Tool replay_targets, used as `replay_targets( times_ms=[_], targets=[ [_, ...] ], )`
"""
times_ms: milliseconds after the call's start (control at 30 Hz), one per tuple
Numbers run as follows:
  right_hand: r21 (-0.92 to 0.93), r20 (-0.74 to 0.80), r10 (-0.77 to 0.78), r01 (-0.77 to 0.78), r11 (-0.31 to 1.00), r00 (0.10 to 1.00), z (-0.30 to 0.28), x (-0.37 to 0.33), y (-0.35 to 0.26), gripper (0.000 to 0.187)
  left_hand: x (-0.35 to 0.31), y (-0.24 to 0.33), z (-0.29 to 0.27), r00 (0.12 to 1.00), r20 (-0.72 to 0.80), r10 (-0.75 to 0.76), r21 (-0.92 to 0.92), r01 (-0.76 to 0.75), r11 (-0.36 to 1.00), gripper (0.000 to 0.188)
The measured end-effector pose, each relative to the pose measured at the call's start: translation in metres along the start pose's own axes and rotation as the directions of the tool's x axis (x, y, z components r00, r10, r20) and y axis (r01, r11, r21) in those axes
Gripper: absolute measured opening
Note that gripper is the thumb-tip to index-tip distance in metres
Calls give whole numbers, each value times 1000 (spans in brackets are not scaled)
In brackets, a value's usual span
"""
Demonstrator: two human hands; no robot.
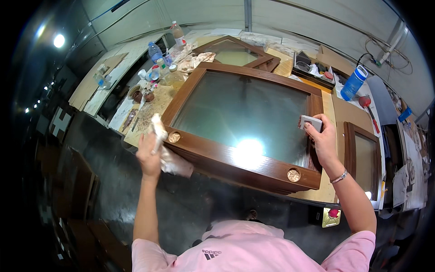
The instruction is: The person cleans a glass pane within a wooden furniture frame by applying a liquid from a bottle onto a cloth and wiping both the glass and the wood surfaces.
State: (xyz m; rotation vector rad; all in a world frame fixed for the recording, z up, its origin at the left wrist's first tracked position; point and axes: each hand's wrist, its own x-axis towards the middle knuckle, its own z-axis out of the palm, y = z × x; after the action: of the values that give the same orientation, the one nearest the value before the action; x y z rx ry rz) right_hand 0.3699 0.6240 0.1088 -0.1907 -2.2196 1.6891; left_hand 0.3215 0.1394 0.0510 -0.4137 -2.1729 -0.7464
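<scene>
A brown wooden frame [206, 148] with a large glass pane [235, 102] lies on the workbench in front of me. Round holes with a shiny, gold-looking inside mark its two near corners. My left hand [147, 156] is closed on a whitish rag [176, 164], which hangs down beside the near left corner; its lower end is blurred. Over the right side of the frame, my right hand [324, 141] grips a small pale block [311, 122] with reddish-brown stains on one end. The block looks like a sanding sponge, and whether it touches the wood I cannot tell.
Bottles and jars [172, 75] crowd the bench's left side. Behind the frame lie smaller wooden frames [213, 41] and an open box of odds and ends [312, 68]. To the right are a blue bottle [353, 84], a red-headed mallet [365, 101] and another glazed frame [349, 145].
</scene>
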Motion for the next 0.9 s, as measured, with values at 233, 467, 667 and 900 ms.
replay_targets(
  times_ms=[233,467,667,900],
  targets=[
    [31,-15,37,-37,999,999,-5,-1,-2,18,7,14,19,957,103,-270,-453,287,844,29],
    [60,-17,54,-53,997,998,-7,-1,1,19,7,-10,14,941,101,-324,-431,335,838,28],
    [36,-47,52,-50,998,998,-5,-4,-5,20,-5,-25,6,800,-11,-600,-520,508,687,19],
    [-19,-102,109,-111,994,989,-1,-4,-9,19,-16,-89,-1,647,-165,-745,-616,522,590,16]
  ],
)
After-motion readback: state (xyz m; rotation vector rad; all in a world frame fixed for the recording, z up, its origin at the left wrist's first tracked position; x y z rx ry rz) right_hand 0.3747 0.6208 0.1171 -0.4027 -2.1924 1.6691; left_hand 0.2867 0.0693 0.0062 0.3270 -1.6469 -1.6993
